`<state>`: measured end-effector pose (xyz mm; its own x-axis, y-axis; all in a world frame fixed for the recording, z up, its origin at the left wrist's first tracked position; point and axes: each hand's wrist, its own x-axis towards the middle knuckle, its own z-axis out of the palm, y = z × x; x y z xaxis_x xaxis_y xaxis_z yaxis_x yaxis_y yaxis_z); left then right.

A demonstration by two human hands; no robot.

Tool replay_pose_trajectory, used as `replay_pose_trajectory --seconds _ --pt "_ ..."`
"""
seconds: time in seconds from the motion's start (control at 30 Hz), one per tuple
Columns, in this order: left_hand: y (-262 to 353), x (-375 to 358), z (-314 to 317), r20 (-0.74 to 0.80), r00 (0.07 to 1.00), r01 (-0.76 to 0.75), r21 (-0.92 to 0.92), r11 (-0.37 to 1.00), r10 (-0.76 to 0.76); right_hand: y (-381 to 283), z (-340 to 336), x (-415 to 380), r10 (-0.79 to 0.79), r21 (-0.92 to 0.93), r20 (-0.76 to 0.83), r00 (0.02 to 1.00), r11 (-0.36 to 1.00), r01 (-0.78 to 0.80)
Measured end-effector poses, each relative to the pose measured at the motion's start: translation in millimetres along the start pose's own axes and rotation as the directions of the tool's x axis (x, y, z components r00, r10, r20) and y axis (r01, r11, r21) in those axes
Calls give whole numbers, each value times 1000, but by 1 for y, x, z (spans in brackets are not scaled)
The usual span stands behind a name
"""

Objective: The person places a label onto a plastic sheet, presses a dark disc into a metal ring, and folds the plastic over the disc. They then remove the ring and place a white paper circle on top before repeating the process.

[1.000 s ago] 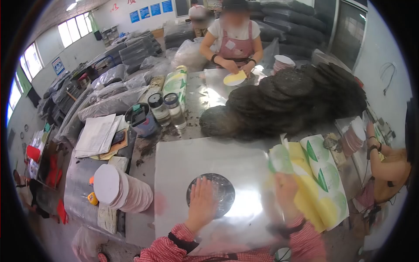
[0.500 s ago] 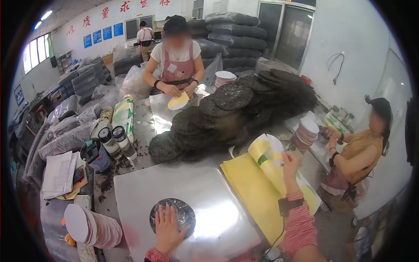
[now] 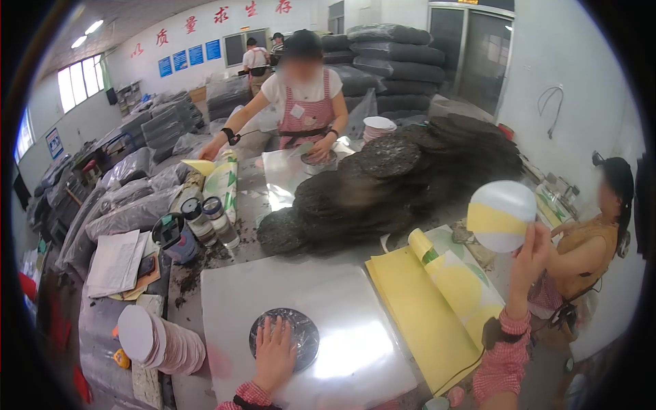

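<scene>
My left hand lies flat, fingers spread, on a dark round cake wrapped in clear film on a silvery sheet. Raised at the right, my right hand pinches a round white-and-yellow sticker by its lower edge. Below it lies the yellow backing sheet with green-printed round labels, one corner curled up.
A big heap of dark round cakes fills the table's far middle. A stack of white paper discs lies at the left, with jars and papers behind. One person works across the table, another sits at the right.
My right hand has peeled a round sticker off the yellow sheet and lifted it up to the right. The view has swung slightly; my left hand stays on the wrapped cake.
</scene>
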<state>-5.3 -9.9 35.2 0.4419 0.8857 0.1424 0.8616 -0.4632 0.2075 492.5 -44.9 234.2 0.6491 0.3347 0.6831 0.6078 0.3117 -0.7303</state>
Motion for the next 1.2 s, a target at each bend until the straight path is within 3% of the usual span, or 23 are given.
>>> replay_pose_trajectory --seconds 0.07,0.1,0.13,0.2,0.23,0.3,0.33,0.37,0.4,0.47,0.5,0.57,0.67,0.7,0.77,0.8,0.87,0.9,0.97,1.0,1.1,1.13,1.2 --pt "1 -2 6 -11 1000 10 6 1000 -9 -30 21 -35 -10 75 68 998 997 4" --pt "-1 -1 7 -28 1000 -1 14 1000 1 -39 34 -54 171 283 218 961 931 -230" --pt "-2 -1 9 -31 999 -8 -1 1000 8 -49 50 -72 295 437 398 869 771 -462" --pt "-4 -1 12 -43 999 -16 26 1000 18 -79 88 -105 427 465 570 702 537 -704" --pt "-3 -1 10 -39 999 -15 38 999 16 -85 94 -115 411 472 596 689 515 -715" --pt "1 -2 1 -26 1000 -8 65 998 10 -98 102 -135 159 385 893 420 212 -898" --pt "-1 -3 -1 -47 999 -25 -61 998 22 -111 105 -143 151 373 903 403 190 -908" --pt "-6 -6 29 -94 982 41 -738 674 -163 -128 110 -150 173 295 934 312 117 -948" --pt "0 -9 14 -144 970 69 -612 788 -197 -143 113 -155 190 216 957 221 48 -975" --pt "5 -8 0 -217 961 88 -342 936 -170 -163 113 -161 182 164 968 170 48 -985" --pt "3 -4 5 -217 970 58 -231 971 -109 -170 111 -165 189 116 974 124 57 -992" --pt "0 -2 17 -193 980 30 -110 994 -51 -182 105 -170 305 62 952 37 -72 -995" --pt "-4 0 15 -167 986 11 -67 998 -22 -186 104 -167 97 -84 992 -78 54 -995" --pt "-5 2 13 -167 986 5 -54 999 -14 -186 106 -169 99 -82 992 -77 52 -995" --pt "-7 3 15 -154 988 -6 -20 1000 3 -189 110 -167 44 -75 996 -82 -132 -988" --pt "-8 2 18 -150 989 -12 -2 1000 12 -193 112 -166 35 -78 996 -83 -124 -989" --pt "-8 0 22 -139 990 -14 39 999 19 -205 109 -167 257 -10 966 36 177 -984" --pt "-9 0 21 -128 991 -14 68 998 23 -204 100 -172 247 -17 969 28 179 -984" --pt "-8 0 18 -127 992 -19 81 997 29 -195 80 -181 564 247 804 189 -28 -969" --pt "-10 -2 22 -163 986 -23 -16 1000 20 -191 74 -185 525 289 816 243 -5 -957" --pt "-12 0 40 -89 996 -6 79 997 13 -191 59 -196 238 399 888 394 29 -917" --pt "-15 -2 43 -184 983 -8 19 1000 12 -192 57 -204 105 444 890 444 25 -896" --pt "-8 1 25 -94 995 15 -24 1000 -17 -196 58 -213 -116 500 860 498 -8 -866"
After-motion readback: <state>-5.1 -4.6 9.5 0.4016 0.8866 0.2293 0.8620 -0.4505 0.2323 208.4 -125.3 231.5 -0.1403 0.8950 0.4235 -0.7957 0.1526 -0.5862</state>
